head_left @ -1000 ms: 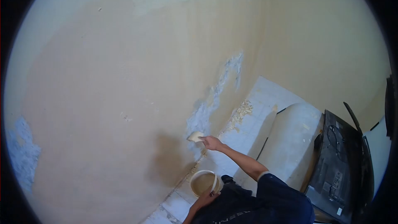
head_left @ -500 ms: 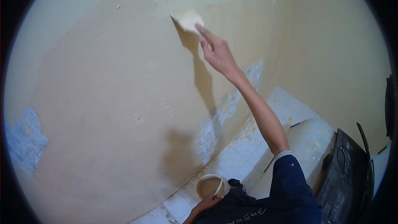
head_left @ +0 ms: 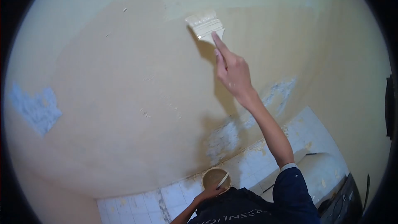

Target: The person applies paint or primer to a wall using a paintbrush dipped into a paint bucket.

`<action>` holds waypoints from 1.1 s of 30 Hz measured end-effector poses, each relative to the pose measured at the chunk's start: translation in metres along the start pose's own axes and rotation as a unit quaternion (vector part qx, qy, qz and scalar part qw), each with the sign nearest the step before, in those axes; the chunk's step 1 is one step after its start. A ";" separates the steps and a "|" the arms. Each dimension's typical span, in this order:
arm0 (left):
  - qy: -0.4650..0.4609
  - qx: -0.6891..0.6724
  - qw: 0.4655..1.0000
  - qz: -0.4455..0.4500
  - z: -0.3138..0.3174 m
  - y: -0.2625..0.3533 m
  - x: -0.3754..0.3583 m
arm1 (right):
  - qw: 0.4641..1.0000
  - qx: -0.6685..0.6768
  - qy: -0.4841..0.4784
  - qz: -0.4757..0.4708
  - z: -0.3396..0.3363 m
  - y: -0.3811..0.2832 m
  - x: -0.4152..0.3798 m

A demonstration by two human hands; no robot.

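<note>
My right hand grips a wide paint brush, its index finger stretched along the brush's base. The bristles are coated pale and meet the wall near the line between the beige area and the lighter, greenish upper part. Low in front of my body, my left hand is closed on the white handle of a round bucket. Inside the bucket is something beige; its depth I cannot make out.
Bare bluish patches show on the wall at left and near the floor. White floor tiles run along the wall's foot, with flakes on them. A pale covered object and a dark panel-like item stand at lower right.
The camera view has shifted and turned. The brush has tilted, so its ferrule and broad face now show clearly. My left hand still holds the bucket's handle.
</note>
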State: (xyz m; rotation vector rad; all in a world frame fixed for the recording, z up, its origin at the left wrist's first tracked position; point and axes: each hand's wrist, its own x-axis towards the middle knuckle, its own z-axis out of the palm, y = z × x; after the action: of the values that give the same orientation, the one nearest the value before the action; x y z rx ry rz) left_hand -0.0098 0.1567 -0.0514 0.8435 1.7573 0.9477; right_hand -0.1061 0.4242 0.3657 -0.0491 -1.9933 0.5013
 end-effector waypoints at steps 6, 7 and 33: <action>0.067 -0.041 0.996 -0.048 0.027 0.024 0.008 | 0.988 -0.042 -0.142 0.039 0.063 0.058 -0.120; 0.080 -0.038 0.994 -0.055 0.033 0.023 0.009 | 0.974 -0.050 -0.205 0.080 0.067 0.061 -0.157; 0.125 -0.026 0.992 0.014 -0.005 -0.032 -0.052 | 0.870 0.041 -0.431 0.235 0.132 0.088 -0.441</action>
State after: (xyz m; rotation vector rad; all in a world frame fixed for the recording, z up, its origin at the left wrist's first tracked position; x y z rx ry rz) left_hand -0.0019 0.0960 -0.0575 0.7417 1.9283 1.1533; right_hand -0.0309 0.3518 -0.0908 -0.3104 -2.8475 1.0579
